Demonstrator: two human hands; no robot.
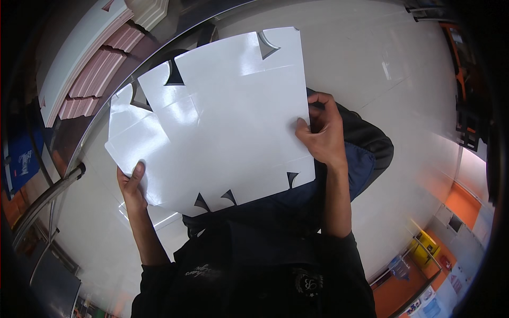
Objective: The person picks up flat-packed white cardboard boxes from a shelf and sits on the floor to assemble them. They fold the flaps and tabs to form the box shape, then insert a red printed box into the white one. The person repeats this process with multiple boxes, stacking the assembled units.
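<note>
A large glossy white die-cut cardboard sheet (233, 122) is spread out in front of me above my lap. Curved notches cut into its far and near edges, and faint crease lines run across it. My left hand (132, 185) grips the sheet's lower left edge, thumb on top and fingers hidden beneath. At the right edge, my right hand (323, 130) pinches the sheet, with the thumb on the white face and the other fingers bent behind the edge.
On a metal table (114, 100) at the upper left lies a stack of cut cardboard sheets (95, 69), white on top with pinkish edges. A blue printed item (24, 161) is at the far left. Pale floor tiles (366, 63) extend around me. A yellow object (424, 249) stands at the lower right.
</note>
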